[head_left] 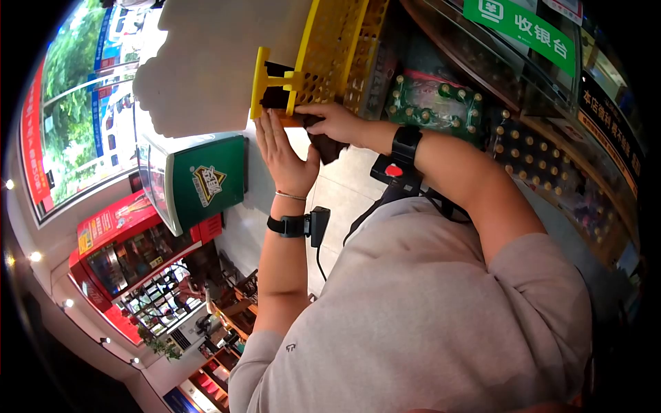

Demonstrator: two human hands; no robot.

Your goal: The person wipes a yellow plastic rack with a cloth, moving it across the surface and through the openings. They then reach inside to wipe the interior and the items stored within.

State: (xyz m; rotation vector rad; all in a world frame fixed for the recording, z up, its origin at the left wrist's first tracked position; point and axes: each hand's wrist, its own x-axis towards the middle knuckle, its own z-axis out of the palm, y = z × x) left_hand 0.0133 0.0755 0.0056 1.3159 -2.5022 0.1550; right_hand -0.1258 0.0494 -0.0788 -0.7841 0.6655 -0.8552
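My left hand (286,162) is at the near end of a yellow perforated plastic frame (320,69). Its fingers are stretched out, with the tips touching the frame's lower edge. Beside it, to the right, my right hand (337,125) is closed round a dark brown cloth (327,146), which hangs down below the fingers. The right index finger reaches along the frame's lower edge. A small orange-brown strip shows between the two hands. Part of the cloth is hidden behind my right hand.
Green shrink-wrapped bottles (437,107) and more dark bottle packs (533,155) stand at the right, below a counter with a green sign (520,31). At the left are a green chest freezer (206,182) and a red drinks cooler (120,241). Tiled floor (334,206) shows below the hands.
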